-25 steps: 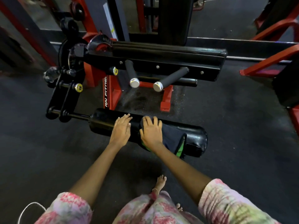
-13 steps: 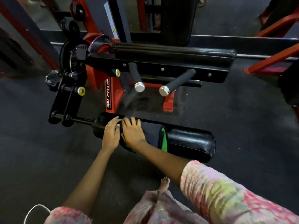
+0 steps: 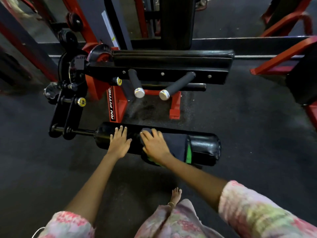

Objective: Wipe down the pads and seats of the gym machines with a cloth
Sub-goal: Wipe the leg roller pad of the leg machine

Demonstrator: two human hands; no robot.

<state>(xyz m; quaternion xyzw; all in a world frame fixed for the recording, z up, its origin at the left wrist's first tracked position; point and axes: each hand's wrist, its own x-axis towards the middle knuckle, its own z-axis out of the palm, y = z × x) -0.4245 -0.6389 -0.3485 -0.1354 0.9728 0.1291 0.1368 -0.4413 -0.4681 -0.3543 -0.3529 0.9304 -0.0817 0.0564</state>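
Note:
A black roller pad of a red and black gym machine lies crosswise low in front of me. A dark cloth with a green edge is draped over its middle. My right hand presses flat on the cloth's left part, fingers spread. My left hand rests flat on the bare pad just left of the cloth, fingers straight. Beyond the roller, the long black seat pad runs across the machine.
Two black handles with chrome ends stick out toward me under the seat pad. The black lever arm and pivot sit at the roller's left end. Red frames of other machines stand at right. My bare foot is on the dark floor.
My right hand slid the cloth left along the roller until it met my left hand, then back right toward the middle. My left hand stayed on the pad.

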